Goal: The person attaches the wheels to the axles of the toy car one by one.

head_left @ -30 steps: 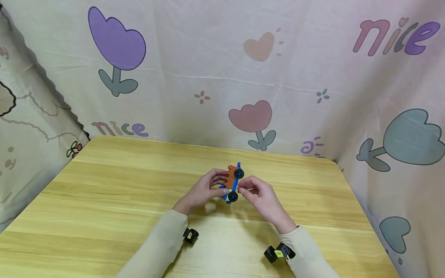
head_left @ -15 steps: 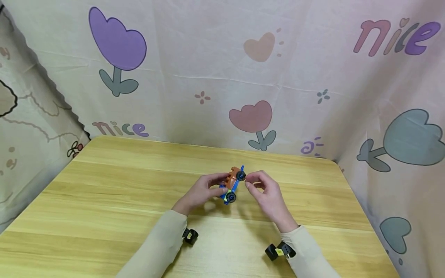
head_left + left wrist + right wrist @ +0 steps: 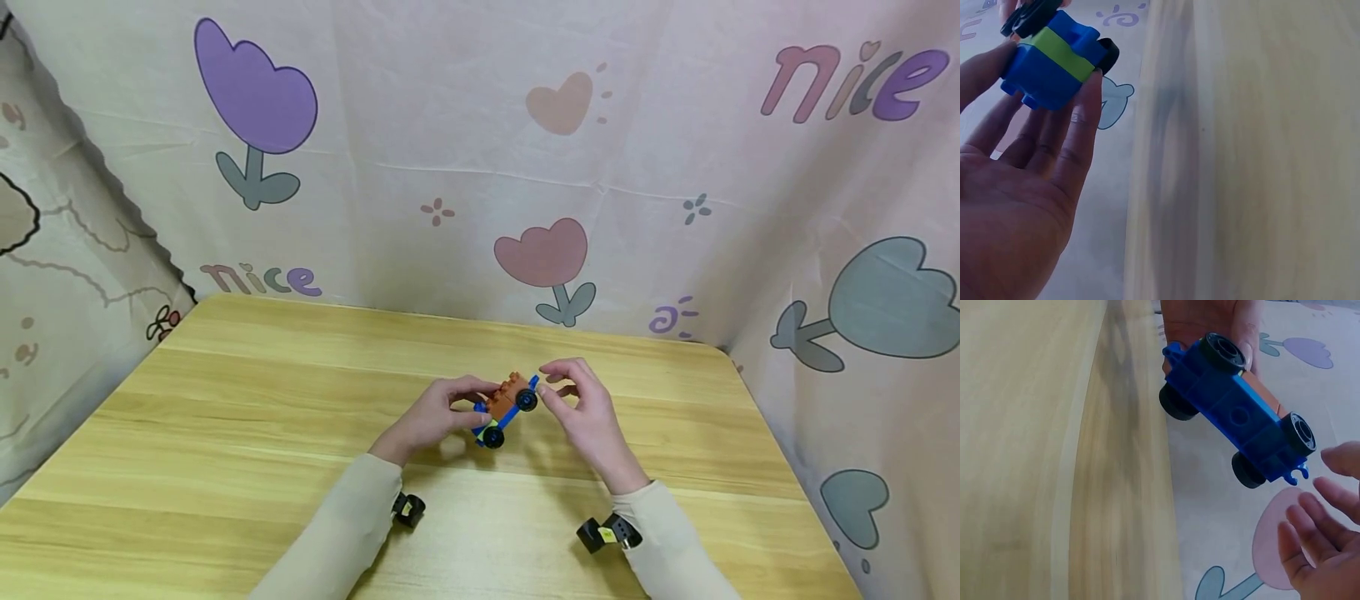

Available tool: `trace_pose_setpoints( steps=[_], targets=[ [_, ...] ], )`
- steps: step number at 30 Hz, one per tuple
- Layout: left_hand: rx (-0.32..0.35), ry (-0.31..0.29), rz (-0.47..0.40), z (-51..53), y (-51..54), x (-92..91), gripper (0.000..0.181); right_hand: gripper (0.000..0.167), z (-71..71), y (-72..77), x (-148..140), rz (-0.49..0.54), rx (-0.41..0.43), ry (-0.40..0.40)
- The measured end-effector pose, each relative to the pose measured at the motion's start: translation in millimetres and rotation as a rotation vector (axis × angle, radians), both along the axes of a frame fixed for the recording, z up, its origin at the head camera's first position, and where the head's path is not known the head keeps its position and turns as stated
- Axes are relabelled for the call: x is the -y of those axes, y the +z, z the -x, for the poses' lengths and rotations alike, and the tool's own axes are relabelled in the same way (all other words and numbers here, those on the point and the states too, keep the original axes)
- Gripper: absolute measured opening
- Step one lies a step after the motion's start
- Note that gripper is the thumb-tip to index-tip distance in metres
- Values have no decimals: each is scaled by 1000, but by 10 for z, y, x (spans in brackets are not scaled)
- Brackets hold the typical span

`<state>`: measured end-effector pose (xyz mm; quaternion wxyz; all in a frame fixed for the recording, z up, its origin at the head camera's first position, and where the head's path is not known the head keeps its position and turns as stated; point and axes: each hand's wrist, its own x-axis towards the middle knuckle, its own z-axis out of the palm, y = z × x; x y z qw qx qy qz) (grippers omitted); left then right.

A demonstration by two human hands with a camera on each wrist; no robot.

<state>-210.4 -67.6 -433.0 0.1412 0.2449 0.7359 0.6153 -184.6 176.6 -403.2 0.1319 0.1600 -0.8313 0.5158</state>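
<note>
In the head view my left hand (image 3: 429,417) holds a toy car (image 3: 504,405) tilted above the table, thumb on one side and fingers on the other. Orange studded bricks top the car's blue base, with a blue and lime-green block at the end my left hand grips. The left wrist view has that block (image 3: 1063,53) between thumb and fingers. Turned toward the right wrist view is the blue underside (image 3: 1235,419) with black wheels and a small hook (image 3: 1297,474). My right hand (image 3: 588,412) is beside the hook end, fingers loosely bent and apart from it.
A wooden table (image 3: 225,417) lies beneath both hands. Behind it hangs a pale cloth (image 3: 420,108) printed with flowers and hearts. Black wrist cameras (image 3: 408,510) are strapped at both sleeves.
The car has tipped so that its hook end leans further right and down. My right hand has moved right and up, from the car's middle to beside its hook end.
</note>
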Motion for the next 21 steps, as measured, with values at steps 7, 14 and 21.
trace_pose_setpoints(
  steps=[7, 14, 21],
  targets=[
    [-37, -23, 29, 6, 5, 24, 34, 26, -5, 4, -6, -85, 72, 72],
    [-64, -42, 30, 8, 7, 16, 29, 24, -7, -8, -5, -146, 139, 98],
    [-68, -11, 49, 7, -4, 10, 29, 29, -1, -34, -22, -124, 217, 132]
  ],
)
